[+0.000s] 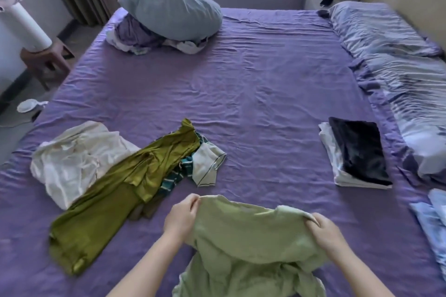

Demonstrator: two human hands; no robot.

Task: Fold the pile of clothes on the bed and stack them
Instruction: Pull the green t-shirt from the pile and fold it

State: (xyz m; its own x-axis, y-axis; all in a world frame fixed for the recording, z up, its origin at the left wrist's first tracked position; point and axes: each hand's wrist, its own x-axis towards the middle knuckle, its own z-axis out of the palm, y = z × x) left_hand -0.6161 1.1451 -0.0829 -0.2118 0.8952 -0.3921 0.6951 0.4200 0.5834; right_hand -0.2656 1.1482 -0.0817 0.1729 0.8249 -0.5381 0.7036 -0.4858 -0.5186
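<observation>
I hold a light green garment [248,243] up over the near edge of the purple bed [253,84]. My left hand [182,216] pinches its top left edge and my right hand [324,230] grips its top right edge; the lower part hangs bunched between my forearms. To the left lies the unfolded pile: an olive green garment [125,190], a white garment [74,159], a teal striped piece [177,175] and a pale piece with dark trim [208,161]. At the right sits a folded stack, a dark navy piece [359,149] on top of white ones.
A grey-blue pillow [171,9] rests on crumpled bedding at the far left. A striped blue quilt [398,62] runs along the right side. Light blue cloth [432,222] lies at the near right. A white fan [21,19] stands on a stool beside the bed.
</observation>
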